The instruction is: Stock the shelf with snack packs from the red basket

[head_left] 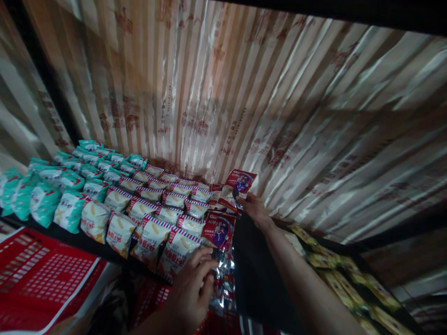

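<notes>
Right fingers [244,203] pinch a red packet [240,180]; left fingers [199,258] bend, grip unclear. Left of the right fingers, white bags [150,237] stand in rows; the red row [220,230] seems unfinished.

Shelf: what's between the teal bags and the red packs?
White bags with striped top edges, standing in several rows between the teal bags and the red packs. Shows in the head view.
</notes>
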`<state>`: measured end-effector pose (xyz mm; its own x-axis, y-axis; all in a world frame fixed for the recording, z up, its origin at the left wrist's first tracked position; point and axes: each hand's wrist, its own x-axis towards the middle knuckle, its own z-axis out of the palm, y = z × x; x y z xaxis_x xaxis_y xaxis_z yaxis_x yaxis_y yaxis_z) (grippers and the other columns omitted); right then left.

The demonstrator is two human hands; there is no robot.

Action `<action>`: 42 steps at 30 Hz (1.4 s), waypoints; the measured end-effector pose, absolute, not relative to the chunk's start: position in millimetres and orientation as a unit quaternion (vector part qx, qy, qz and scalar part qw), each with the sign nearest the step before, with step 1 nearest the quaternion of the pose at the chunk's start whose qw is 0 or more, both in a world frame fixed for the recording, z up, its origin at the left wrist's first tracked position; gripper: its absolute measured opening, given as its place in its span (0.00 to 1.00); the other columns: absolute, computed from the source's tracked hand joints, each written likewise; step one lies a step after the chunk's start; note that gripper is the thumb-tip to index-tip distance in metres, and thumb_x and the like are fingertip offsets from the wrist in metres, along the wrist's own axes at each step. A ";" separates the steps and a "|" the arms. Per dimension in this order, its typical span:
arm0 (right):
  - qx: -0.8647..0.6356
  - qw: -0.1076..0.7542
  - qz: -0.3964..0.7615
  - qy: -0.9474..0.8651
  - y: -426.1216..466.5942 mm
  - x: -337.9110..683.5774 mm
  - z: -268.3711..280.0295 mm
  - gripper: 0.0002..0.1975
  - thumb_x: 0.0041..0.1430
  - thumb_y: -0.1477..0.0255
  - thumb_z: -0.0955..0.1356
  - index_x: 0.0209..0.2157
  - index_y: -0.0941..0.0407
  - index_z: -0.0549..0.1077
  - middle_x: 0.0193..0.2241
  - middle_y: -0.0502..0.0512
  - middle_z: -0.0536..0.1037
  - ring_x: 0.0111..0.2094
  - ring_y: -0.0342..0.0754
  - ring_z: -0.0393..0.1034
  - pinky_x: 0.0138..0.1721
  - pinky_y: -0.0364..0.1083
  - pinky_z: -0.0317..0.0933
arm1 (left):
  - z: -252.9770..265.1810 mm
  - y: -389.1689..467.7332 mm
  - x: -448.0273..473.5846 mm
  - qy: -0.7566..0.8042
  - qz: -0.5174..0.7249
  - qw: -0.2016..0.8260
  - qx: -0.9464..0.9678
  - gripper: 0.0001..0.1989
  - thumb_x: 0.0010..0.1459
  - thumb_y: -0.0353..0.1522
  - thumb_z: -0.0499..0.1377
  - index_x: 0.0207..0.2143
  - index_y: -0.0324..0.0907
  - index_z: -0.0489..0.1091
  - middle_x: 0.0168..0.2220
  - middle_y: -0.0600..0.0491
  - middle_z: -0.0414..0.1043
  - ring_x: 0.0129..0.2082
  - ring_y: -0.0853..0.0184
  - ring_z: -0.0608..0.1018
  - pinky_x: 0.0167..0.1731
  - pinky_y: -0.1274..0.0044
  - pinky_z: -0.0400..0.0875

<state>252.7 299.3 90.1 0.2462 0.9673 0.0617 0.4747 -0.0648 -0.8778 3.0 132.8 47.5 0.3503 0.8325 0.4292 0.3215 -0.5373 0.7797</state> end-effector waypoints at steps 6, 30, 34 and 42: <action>-0.661 0.426 0.333 -0.521 295.1 248.2 88.5 0.14 0.43 0.63 0.71 0.32 0.56 0.74 0.26 0.53 0.79 0.29 0.50 0.73 0.28 0.46 0.66 | 38.6 131.8 4.7 0.385 0.423 0.291 0.767 0.14 0.57 0.25 0.48 0.44 0.42 0.68 0.52 0.45 0.65 0.49 0.64 0.72 0.48 0.71 0.70; -0.626 0.480 0.410 -0.458 274.8 228.6 107.2 0.11 0.42 0.64 0.72 0.29 0.54 0.73 0.28 0.52 0.79 0.29 0.48 0.72 0.30 0.46 0.67 | 11.1 121.6 35.9 0.392 0.471 0.081 0.786 0.20 0.62 0.25 0.46 0.55 0.38 0.60 0.57 0.45 0.61 0.60 0.63 0.60 0.52 0.69 0.68; -0.644 0.445 0.355 -0.511 270.1 233.5 106.9 0.13 0.44 0.63 0.70 0.31 0.55 0.74 0.27 0.54 0.80 0.29 0.50 0.73 0.30 0.47 0.66 | 11.7 115.9 33.6 0.380 0.463 0.085 0.796 0.19 0.61 0.26 0.48 0.56 0.39 0.59 0.56 0.44 0.63 0.59 0.61 0.62 0.51 0.68 0.69; -0.644 0.427 0.350 -0.529 264.8 232.4 110.7 0.17 0.42 0.60 0.70 0.33 0.55 0.75 0.27 0.52 0.79 0.28 0.49 0.72 0.28 0.46 0.65 | 15.4 100.0 19.7 0.336 0.412 0.093 0.842 0.19 0.60 0.29 0.49 0.54 0.37 0.61 0.52 0.45 0.68 0.55 0.61 0.68 0.49 0.71 0.71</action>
<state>232.4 264.8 110.7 0.1948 0.9808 -0.0003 0.3828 -0.0763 -0.9207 19.7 100.0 15.4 0.4341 0.6422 0.6318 0.4893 -0.7569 0.4332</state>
